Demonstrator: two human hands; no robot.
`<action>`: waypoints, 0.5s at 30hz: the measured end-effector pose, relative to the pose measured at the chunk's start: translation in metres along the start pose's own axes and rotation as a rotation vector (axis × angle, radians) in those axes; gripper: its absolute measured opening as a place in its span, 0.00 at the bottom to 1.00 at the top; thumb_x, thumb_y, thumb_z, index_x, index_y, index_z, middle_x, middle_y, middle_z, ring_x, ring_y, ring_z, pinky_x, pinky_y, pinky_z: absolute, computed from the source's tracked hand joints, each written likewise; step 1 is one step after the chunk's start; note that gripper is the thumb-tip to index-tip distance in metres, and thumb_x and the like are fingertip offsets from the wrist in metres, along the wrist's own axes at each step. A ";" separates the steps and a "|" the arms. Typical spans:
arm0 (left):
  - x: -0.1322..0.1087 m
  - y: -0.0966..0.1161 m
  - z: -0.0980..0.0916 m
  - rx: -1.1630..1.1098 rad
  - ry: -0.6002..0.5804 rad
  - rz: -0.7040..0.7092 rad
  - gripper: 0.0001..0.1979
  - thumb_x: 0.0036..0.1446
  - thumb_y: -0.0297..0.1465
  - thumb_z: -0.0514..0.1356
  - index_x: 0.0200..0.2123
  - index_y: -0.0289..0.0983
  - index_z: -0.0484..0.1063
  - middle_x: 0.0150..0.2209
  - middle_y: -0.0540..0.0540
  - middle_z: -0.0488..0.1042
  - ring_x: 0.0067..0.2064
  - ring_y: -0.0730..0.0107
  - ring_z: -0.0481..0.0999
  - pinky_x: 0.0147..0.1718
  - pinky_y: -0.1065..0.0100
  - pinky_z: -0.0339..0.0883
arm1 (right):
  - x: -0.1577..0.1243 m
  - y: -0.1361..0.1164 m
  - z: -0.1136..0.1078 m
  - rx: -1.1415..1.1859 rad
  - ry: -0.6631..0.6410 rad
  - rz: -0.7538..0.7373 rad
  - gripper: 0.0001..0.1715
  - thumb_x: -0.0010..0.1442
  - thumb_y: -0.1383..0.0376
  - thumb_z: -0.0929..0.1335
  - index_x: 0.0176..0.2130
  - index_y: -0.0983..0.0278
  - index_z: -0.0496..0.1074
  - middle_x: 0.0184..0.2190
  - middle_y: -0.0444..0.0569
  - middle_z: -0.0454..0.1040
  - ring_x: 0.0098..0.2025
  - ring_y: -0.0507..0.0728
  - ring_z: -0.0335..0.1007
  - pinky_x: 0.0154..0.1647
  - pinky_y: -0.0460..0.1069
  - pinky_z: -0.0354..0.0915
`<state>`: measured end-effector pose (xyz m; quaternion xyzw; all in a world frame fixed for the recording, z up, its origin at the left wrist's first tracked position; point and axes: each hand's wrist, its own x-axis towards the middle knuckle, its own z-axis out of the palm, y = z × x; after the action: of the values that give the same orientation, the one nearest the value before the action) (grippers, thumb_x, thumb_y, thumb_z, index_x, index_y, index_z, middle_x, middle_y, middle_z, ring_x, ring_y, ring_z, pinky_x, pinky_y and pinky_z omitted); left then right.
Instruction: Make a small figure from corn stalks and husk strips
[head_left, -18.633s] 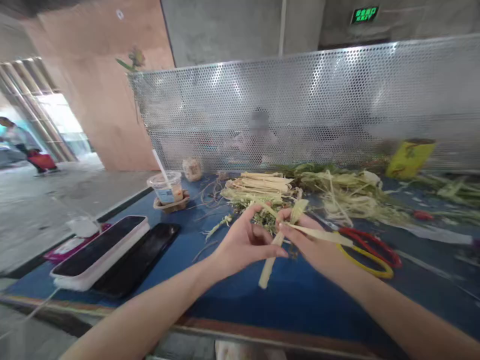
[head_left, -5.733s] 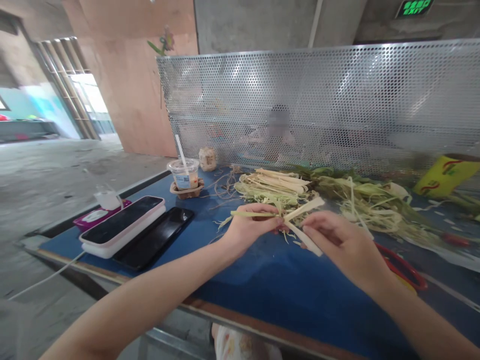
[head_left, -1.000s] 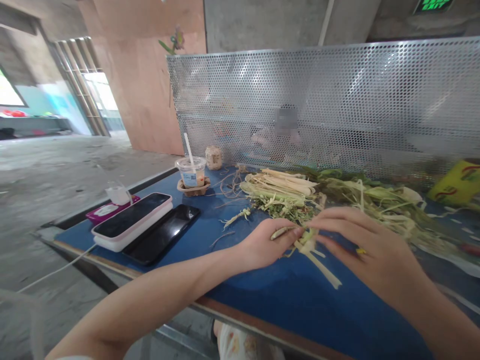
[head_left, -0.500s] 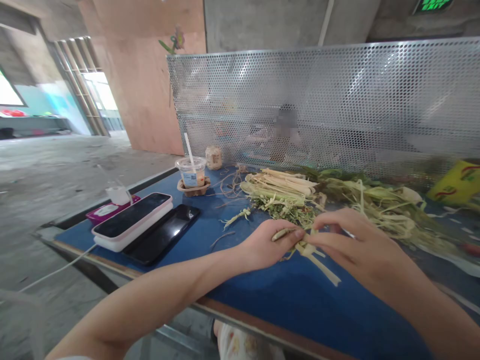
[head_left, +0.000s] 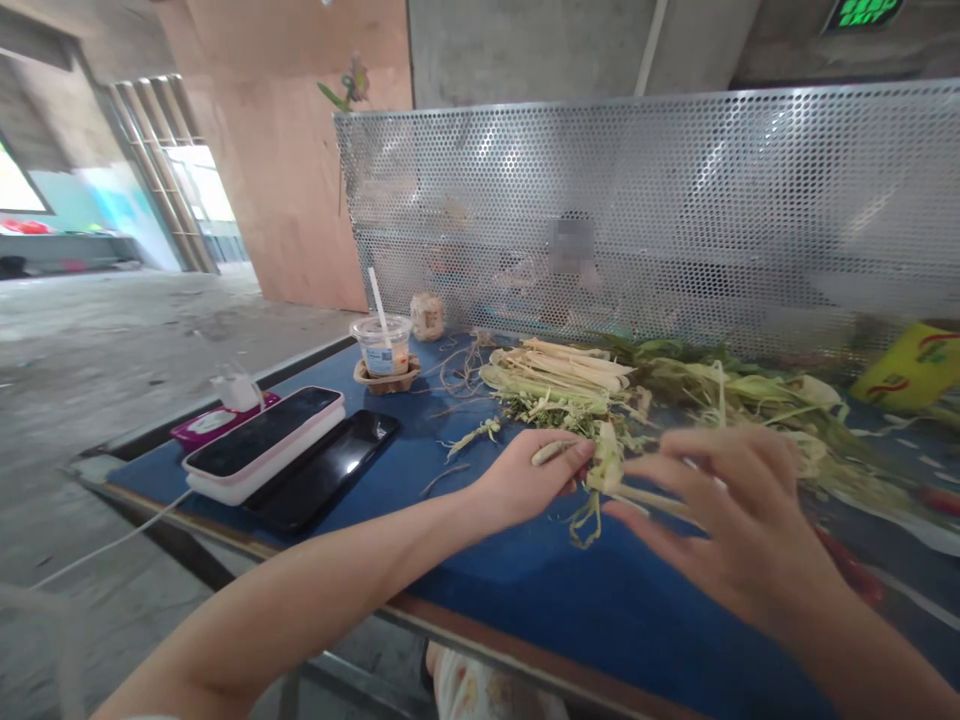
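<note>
My left hand (head_left: 525, 482) is closed around a pale corn husk piece (head_left: 606, 462), pinched between thumb and fingers above the table. A stubby greenish end of it pokes out over the back of the thumb. Below the grip hangs a thin green loop of husk (head_left: 586, 520). To its right, my right hand (head_left: 731, 520) has thumb and fingers spread apart. A husk strip runs behind those fingers, and I see no grip on it. Just beyond the hands lies a pile of cut husk strips (head_left: 562, 365), with small knotted green pieces (head_left: 551, 408) in front.
Loose green husks (head_left: 772, 400) cover the right side by a yellow bag (head_left: 911, 365). On the left are a black phone (head_left: 326, 470), a white-cased phone (head_left: 266, 430), a purple box (head_left: 214, 425) and a drink cup (head_left: 384, 345). A perforated metal panel (head_left: 637, 200) stands behind.
My right hand has opened and drawn back to the right, off the husk. My left hand has turned the husk piece, so its folded end points up and a loop hangs below.
</note>
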<state>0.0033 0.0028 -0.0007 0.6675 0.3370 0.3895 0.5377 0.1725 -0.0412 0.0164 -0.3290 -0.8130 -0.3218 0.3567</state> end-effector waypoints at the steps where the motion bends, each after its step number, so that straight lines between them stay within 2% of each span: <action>1: 0.001 -0.001 0.001 -0.084 0.016 -0.029 0.17 0.51 0.41 0.54 0.19 0.34 0.61 0.17 0.55 0.59 0.20 0.80 0.57 0.21 0.74 0.52 | -0.001 -0.004 0.002 -0.067 -0.013 -0.040 0.09 0.52 0.61 0.68 0.36 0.61 0.68 0.32 0.49 0.69 0.35 0.58 0.63 0.39 0.55 0.56; 3: 0.002 -0.002 0.003 -0.232 0.039 -0.068 0.16 0.48 0.41 0.57 0.19 0.34 0.62 0.17 0.55 0.59 0.20 0.80 0.58 0.21 0.74 0.53 | -0.004 -0.012 0.006 -0.189 -0.034 -0.108 0.08 0.53 0.64 0.68 0.37 0.60 0.69 0.32 0.48 0.72 0.34 0.56 0.63 0.38 0.54 0.54; 6: 0.004 -0.004 0.005 -0.337 0.048 -0.094 0.15 0.46 0.40 0.60 0.20 0.33 0.64 0.17 0.55 0.62 0.20 0.81 0.59 0.22 0.74 0.54 | -0.005 -0.019 0.013 -0.305 0.029 -0.143 0.06 0.54 0.68 0.67 0.36 0.62 0.69 0.32 0.47 0.74 0.34 0.55 0.63 0.37 0.53 0.53; 12: 0.005 -0.007 0.002 -0.389 0.028 -0.069 0.14 0.45 0.38 0.60 0.20 0.32 0.65 0.18 0.53 0.64 0.20 0.80 0.60 0.22 0.72 0.54 | -0.003 -0.019 0.009 -0.257 0.066 -0.198 0.09 0.55 0.72 0.65 0.37 0.64 0.72 0.32 0.47 0.76 0.34 0.56 0.68 0.35 0.53 0.54; 15: 0.005 -0.008 0.002 -0.419 0.028 -0.049 0.13 0.44 0.36 0.61 0.20 0.32 0.65 0.19 0.53 0.64 0.20 0.81 0.60 0.22 0.72 0.53 | -0.001 -0.016 0.003 -0.276 0.088 -0.316 0.08 0.53 0.71 0.67 0.35 0.63 0.74 0.33 0.46 0.77 0.31 0.55 0.68 0.35 0.54 0.55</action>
<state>0.0069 0.0081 -0.0076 0.5275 0.2721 0.4472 0.6691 0.1599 -0.0490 0.0093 -0.2290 -0.7864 -0.4960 0.2883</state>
